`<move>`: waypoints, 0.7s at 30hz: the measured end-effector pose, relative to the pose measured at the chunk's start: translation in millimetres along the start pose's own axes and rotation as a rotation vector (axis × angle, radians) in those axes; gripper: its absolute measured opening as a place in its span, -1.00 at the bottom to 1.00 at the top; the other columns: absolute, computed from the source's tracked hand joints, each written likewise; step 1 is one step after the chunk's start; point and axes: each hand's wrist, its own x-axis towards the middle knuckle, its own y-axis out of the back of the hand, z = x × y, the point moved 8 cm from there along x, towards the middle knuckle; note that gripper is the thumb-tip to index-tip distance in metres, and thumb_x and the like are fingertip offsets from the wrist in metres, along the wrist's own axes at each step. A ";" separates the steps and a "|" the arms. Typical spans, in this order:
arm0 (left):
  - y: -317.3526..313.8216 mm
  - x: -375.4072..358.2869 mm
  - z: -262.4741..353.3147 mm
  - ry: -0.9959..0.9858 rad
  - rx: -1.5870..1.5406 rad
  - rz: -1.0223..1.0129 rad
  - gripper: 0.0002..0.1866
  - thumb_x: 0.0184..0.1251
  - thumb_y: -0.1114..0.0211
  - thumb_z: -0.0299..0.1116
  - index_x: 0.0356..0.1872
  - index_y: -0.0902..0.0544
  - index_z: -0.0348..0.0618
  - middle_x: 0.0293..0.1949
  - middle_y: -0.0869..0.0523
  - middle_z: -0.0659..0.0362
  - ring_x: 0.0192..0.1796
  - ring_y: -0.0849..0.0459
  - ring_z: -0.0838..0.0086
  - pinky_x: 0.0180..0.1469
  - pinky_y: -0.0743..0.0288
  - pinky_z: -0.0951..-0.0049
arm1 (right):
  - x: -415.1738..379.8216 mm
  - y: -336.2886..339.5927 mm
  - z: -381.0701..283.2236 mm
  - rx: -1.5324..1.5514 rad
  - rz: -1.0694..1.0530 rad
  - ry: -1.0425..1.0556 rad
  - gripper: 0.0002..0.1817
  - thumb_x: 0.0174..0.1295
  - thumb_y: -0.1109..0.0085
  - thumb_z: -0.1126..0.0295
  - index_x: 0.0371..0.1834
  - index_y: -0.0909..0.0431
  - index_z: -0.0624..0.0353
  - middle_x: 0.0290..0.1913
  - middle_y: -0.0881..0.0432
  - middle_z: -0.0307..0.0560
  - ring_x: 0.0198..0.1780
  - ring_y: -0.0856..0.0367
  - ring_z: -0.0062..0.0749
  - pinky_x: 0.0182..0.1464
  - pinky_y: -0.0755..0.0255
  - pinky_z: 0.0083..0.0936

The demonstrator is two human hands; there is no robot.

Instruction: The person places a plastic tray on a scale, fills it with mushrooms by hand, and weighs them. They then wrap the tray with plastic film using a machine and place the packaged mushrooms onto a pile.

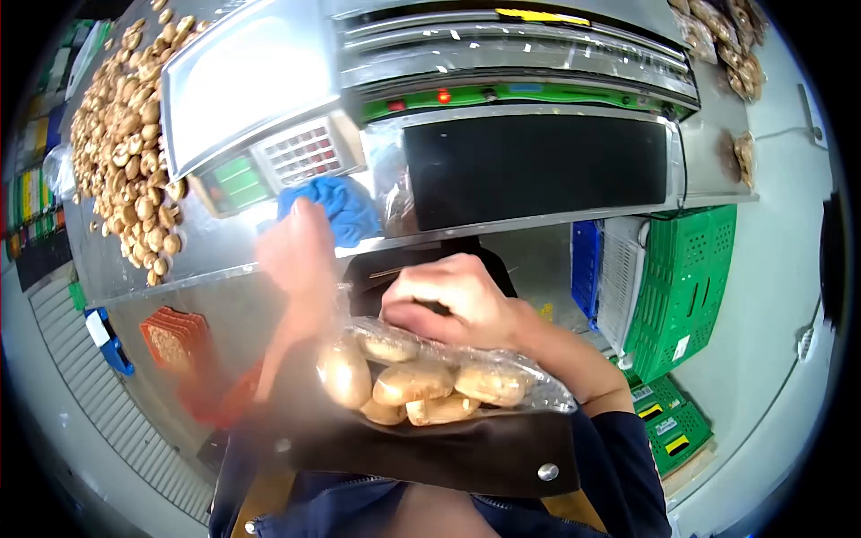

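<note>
A clear plastic bag of mushrooms (414,384) lies on its side close to my body, over a dark apron (421,453). My right hand (453,300) is closed, its curled fingers gripping the upper edge of the bag. My left hand (300,251) is smeared by motion at the bag's left end, near the table edge, so its fingers cannot be made out. Just beyond it, a crumpled blue cloth (334,208) lies beside the scale's keypad (302,151).
Loose mushrooms (134,143) are heaped on the table's left side, beside the scale's metal platform (251,76). A sealing machine with a black plate (538,170) stands ahead. Green crates (686,287) are stacked at right, and a red crate (175,339) sits at lower left.
</note>
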 end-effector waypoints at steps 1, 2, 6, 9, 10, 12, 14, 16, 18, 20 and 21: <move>12.5 5.3 7.9 -0.100 -0.122 0.078 -0.89 0.22 -0.08 -0.46 -0.51 -0.47 -0.12 -0.61 -0.55 0.06 -0.52 -0.58 0.16 -0.46 -0.42 0.14 | 2.5 -7.4 -7.3 0.006 -0.043 0.037 -0.90 0.20 -0.21 0.46 -0.29 -0.58 0.27 -0.39 -0.61 0.01 -0.42 -0.62 -0.18 -0.39 -0.48 -0.42; 24.9 9.4 15.7 -0.211 -0.239 0.145 -0.89 0.18 -0.11 -0.48 -0.53 -0.45 -0.13 -0.63 -0.52 0.08 -0.57 -0.55 0.19 -0.51 -0.39 0.16 | 4.7 -13.0 -14.6 -0.010 -0.059 0.093 -0.90 0.20 -0.22 0.46 -0.29 -0.58 0.26 -0.40 -0.61 0.00 -0.42 -0.62 -0.16 -0.39 -0.49 -0.40; 79.4 13.5 102.1 -0.909 -0.226 0.278 -0.88 0.05 -0.18 -0.50 -0.60 -0.43 -0.16 -0.71 -0.41 0.19 -0.71 -0.42 0.34 -0.69 -0.25 0.36 | 15.5 -26.6 -36.7 -0.050 -0.041 0.248 -0.90 0.17 -0.24 0.46 -0.29 -0.59 0.24 -0.42 -0.60 -0.04 -0.43 -0.60 -0.14 -0.38 -0.50 -0.37; 81.9 -0.2 131.0 -1.168 -0.767 0.165 -0.92 0.00 -0.27 -0.49 -0.59 -0.55 -0.17 -0.72 -0.42 0.22 -0.76 -0.36 0.43 -0.76 -0.17 0.47 | 9.3 -30.0 -17.5 0.029 -0.044 0.148 -0.86 0.11 -0.32 0.42 -0.29 -0.64 0.18 -0.36 -0.67 -0.08 -0.30 -0.67 -0.40 -0.31 -0.50 -0.55; 80.4 -2.7 132.7 -1.198 -0.963 0.089 -0.94 0.00 -0.30 -0.47 -0.57 -0.60 -0.17 -0.71 -0.43 0.22 -0.76 -0.36 0.44 -0.76 -0.17 0.48 | 7.8 -30.6 -3.6 0.157 -0.007 -0.005 -0.85 0.10 -0.33 0.42 -0.27 -0.64 0.16 -0.31 -0.69 -0.13 -0.26 -0.67 -0.45 -0.26 -0.51 -0.58; 76.1 -9.3 143.1 -1.190 -1.027 -0.169 -0.86 0.07 -0.35 -0.41 -0.59 -0.61 -0.19 -0.71 -0.44 0.24 -0.70 -0.41 0.44 -0.73 -0.21 0.47 | 4.1 -25.3 3.9 0.278 0.011 -0.223 -0.74 0.18 -0.23 0.37 -0.08 -0.57 0.17 -0.18 -0.66 -0.18 -0.10 -0.64 -0.49 -0.06 -0.48 -0.57; 54.6 -14.7 147.6 -1.132 -1.216 -0.442 -0.80 0.21 -0.27 -0.27 -0.39 -0.60 -0.21 -0.46 -0.55 0.14 -0.39 -0.54 0.33 -0.41 -0.41 0.38 | -4.8 -26.8 27.3 0.318 0.002 -0.328 -0.67 0.26 -0.11 0.35 0.08 -0.48 0.19 -0.09 -0.63 -0.18 0.02 -0.60 -0.48 0.08 -0.43 -0.53; 40.8 -22.7 154.7 -0.867 -1.424 -1.026 -0.68 0.34 -0.14 -0.16 -0.05 -0.47 -0.17 -0.15 -0.54 0.09 -0.11 -0.52 0.33 -0.14 -0.43 0.38 | -17.6 -17.0 56.3 0.326 -0.016 -0.396 -0.66 0.34 0.01 0.35 0.13 -0.42 0.23 -0.07 -0.61 -0.10 0.04 -0.58 -0.42 0.13 -0.42 -0.48; 39.6 -45.7 146.6 -0.068 -1.548 -1.692 -0.47 0.48 0.05 -0.05 0.34 -0.23 -0.11 0.18 -0.43 0.06 0.21 -0.43 0.40 0.10 -0.40 0.45 | -26.9 8.6 70.4 0.391 0.009 -0.533 -0.69 0.40 0.09 0.37 0.11 -0.42 0.28 -0.08 -0.60 0.00 0.00 -0.60 -0.35 0.11 -0.45 -0.44; 20.0 -67.8 137.1 0.542 -1.813 -1.849 -0.38 0.48 0.03 -0.02 0.43 -0.11 -0.10 0.33 -0.27 0.05 0.25 -0.40 0.45 0.12 -0.41 0.57 | -35.6 48.8 62.5 0.381 0.295 -0.485 -0.69 0.42 0.13 0.36 0.09 -0.43 0.32 -0.09 -0.61 0.04 -0.04 -0.63 -0.32 0.08 -0.48 -0.43; 13.4 -73.4 131.7 0.960 -2.002 -1.732 -0.30 0.47 0.00 0.00 0.48 -0.03 -0.09 0.43 -0.14 0.04 0.24 -0.39 0.48 0.11 -0.41 0.69 | -35.7 70.1 42.6 0.350 0.428 -0.442 -0.68 0.43 0.14 0.35 0.09 -0.44 0.33 -0.09 -0.62 0.05 -0.06 -0.64 -0.30 0.07 -0.49 -0.42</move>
